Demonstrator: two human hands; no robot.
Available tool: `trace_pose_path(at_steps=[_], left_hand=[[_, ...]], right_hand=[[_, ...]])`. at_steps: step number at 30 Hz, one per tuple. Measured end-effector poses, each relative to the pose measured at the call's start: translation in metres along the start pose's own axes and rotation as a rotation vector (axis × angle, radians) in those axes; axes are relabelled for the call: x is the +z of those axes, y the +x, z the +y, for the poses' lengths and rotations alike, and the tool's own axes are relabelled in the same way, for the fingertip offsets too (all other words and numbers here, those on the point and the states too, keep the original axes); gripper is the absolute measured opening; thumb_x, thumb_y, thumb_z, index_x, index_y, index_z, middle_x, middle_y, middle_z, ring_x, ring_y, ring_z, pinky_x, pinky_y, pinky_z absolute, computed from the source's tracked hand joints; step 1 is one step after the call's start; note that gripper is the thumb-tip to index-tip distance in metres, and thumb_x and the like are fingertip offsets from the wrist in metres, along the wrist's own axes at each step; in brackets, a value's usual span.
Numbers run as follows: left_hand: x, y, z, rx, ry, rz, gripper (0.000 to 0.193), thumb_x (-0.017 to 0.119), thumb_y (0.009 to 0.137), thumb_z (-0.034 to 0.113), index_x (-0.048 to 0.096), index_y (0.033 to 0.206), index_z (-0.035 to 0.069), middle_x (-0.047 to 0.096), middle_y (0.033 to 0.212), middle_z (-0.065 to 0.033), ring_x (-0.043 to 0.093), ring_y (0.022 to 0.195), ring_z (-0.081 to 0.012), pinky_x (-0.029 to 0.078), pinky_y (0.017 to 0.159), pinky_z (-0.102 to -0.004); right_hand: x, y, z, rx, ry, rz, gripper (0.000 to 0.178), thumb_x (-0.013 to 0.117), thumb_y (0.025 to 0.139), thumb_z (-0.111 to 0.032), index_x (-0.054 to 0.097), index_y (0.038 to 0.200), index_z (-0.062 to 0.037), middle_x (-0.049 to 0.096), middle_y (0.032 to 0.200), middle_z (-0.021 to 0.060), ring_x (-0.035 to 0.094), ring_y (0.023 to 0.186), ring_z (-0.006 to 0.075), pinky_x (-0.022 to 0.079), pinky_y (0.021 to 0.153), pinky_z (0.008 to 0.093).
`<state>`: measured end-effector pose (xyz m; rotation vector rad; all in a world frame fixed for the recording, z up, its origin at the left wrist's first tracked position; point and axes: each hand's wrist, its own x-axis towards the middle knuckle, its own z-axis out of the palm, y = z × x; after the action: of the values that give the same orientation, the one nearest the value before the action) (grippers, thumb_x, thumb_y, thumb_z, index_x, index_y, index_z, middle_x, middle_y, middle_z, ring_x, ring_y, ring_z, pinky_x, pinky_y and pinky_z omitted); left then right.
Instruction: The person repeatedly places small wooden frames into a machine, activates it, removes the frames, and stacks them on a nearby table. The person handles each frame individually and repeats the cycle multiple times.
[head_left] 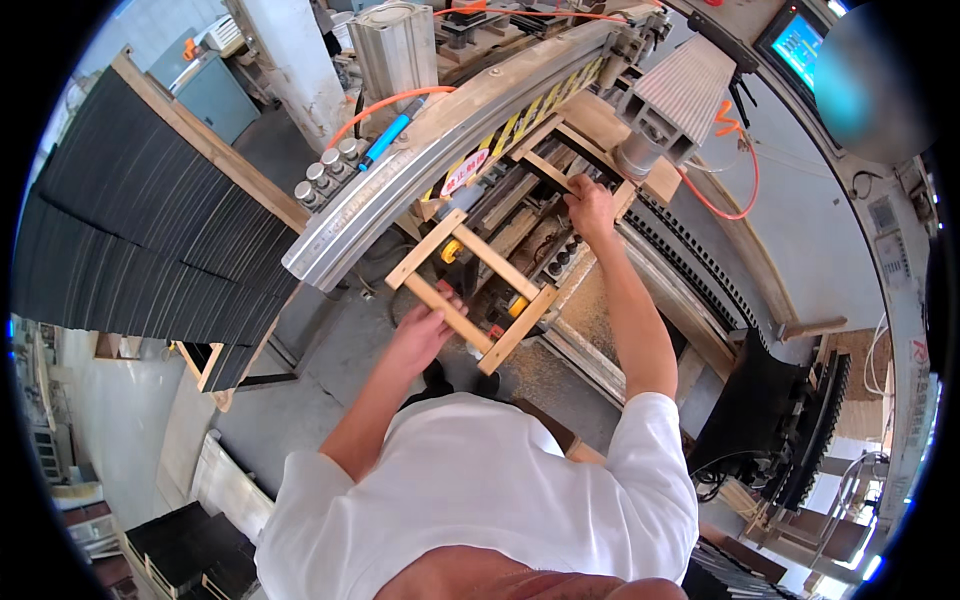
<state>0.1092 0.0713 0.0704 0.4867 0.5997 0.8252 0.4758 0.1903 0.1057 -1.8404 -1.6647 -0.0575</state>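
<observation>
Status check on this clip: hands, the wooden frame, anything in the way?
Left hand grips near rail of wooden frame. Right hand on second frame deeper in the machine. Curved metal guard beam overhangs the frames.

The machine bed [590, 320] carried a wooden frame [470, 290] of pale slats, which lay tilted over the rollers and yellow fittings below the curved grey guard rail [440, 150]. Sawdust covered the bed just right of the frame. Another wooden frame [570, 150] rested behind it, under the rail.
</observation>
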Motion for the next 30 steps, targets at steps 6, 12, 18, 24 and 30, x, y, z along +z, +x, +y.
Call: trace_pose_path(at_steps=[6,12,18,24,30], left_hand=[[-0.018,-0.055,0.014,-0.025,-0.014,0.074,0.042,0.061,0.092,0.015,0.048,0.13,0.003,0.059,0.12,-0.0104,0.053,0.12,-0.0299,0.041,0.104,-0.0424],[-0.048,-0.066,0.029,-0.087,0.034,0.07,0.035,0.056,0.094,0.01,0.05,0.128,0.003,0.06,0.118,-0.0092,0.054,0.119,-0.0282,0.042,0.104,-0.0407],[-0.094,-0.079,0.034,-0.151,0.048,0.186,0.033,0.055,0.093,0.009,0.05,0.125,0.004,0.06,0.116,-0.009,0.055,0.116,-0.027,0.041,0.103,-0.0418],[-0.127,-0.082,0.036,-0.146,0.068,0.25,0.031,0.058,0.093,0.011,0.051,0.122,0.005,0.06,0.115,-0.0071,0.055,0.116,-0.0246,0.042,0.101,-0.0406],[-0.124,-0.077,0.025,-0.099,0.112,0.28,0.03,0.058,0.093,0.012,0.052,0.121,0.006,0.06,0.117,-0.0071,0.055,0.117,-0.0243,0.042,0.101,-0.0419]], right_hand=[[0.002,0.008,-0.007,0.165,0.154,-0.074,0.029,0.071,0.071,-0.004,0.063,0.099,-0.0057,0.069,0.089,0.0171,0.064,0.089,0.0359,0.051,0.078,0.043],[-0.001,0.011,-0.007,0.118,0.159,-0.073,0.028,0.068,0.073,-0.005,0.061,0.101,-0.0029,0.068,0.093,0.019,0.064,0.091,0.0369,0.051,0.079,0.0429],[0.007,0.003,-0.001,-0.039,0.023,-0.024,0.025,0.065,0.08,-0.01,0.056,0.103,-0.0063,0.066,0.093,0.0174,0.061,0.092,0.0377,0.046,0.081,0.0461],[0.011,-0.001,0.003,-0.092,-0.097,-0.061,0.023,0.061,0.084,-0.012,0.052,0.104,-0.0067,0.066,0.094,0.0172,0.059,0.097,0.0355,0.042,0.086,0.0442],[0.012,0.003,0.007,-0.101,-0.108,-0.066,0.023,0.062,0.083,-0.013,0.051,0.102,-0.0066,0.066,0.093,0.0151,0.06,0.097,0.0347,0.042,0.086,0.0441]])
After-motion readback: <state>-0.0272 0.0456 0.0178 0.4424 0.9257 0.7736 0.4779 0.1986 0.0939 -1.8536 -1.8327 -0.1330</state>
